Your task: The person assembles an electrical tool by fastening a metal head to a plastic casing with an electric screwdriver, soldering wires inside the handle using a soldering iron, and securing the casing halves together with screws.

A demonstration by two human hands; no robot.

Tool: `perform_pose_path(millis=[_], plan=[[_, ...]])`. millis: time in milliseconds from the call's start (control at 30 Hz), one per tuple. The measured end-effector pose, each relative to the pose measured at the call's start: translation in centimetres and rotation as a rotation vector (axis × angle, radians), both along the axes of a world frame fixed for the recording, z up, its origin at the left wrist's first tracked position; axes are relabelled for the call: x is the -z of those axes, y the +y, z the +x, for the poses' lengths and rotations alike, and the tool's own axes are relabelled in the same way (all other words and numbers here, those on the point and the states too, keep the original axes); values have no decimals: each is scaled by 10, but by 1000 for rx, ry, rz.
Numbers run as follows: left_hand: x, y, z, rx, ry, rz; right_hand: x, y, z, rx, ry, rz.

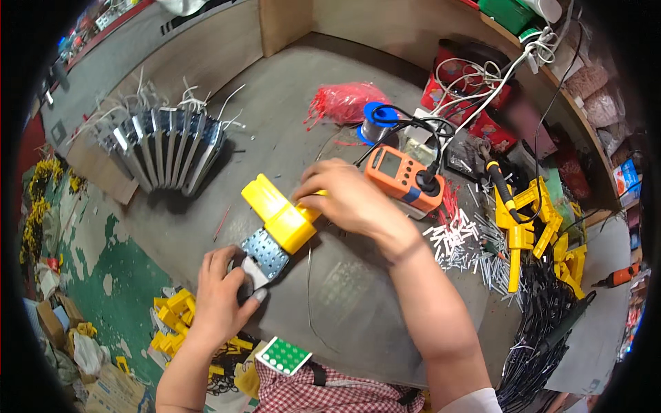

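A yellow plastic housing (272, 206) lies at an angle in the middle of the grey worktop. From its lower end sticks a blue-grey plate (265, 253) covered with small pale dots. My left hand (224, 292) grips the plate's pale lower end between thumb and fingers. My right hand (344, 199) reaches over the housing's right side. Its thumb and fingers are closed on a yellow piece that sticks out there; the fingertips are partly hidden. A thin wire (310, 296) runs down the worktop from near the housing.
A row of flat metal-edged panels with white wires (165, 148) stands back left. Behind my right hand are an orange meter (403, 180), a blue spool (380, 122) and a red bag (348, 103). White tubes (454, 233), yellow parts (533, 220) and black cables (544, 330) lie right.
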State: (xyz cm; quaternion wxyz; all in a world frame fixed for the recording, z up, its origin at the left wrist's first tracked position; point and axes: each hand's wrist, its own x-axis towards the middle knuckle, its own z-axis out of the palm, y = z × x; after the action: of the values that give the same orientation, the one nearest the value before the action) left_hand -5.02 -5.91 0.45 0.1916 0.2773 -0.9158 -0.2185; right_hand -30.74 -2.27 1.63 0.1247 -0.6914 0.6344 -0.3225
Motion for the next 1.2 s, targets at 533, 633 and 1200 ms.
perform_pose_path(millis=[533,633,1200], plan=[[-49,-36,-23,-192,486,204,31,251,-158,1124,308,204],[-42,-83,109,-306,402,443,19,263,-209,1243,669,26],[132,-13,253,-663,-639,-156,104,227,-272,738,865,42]])
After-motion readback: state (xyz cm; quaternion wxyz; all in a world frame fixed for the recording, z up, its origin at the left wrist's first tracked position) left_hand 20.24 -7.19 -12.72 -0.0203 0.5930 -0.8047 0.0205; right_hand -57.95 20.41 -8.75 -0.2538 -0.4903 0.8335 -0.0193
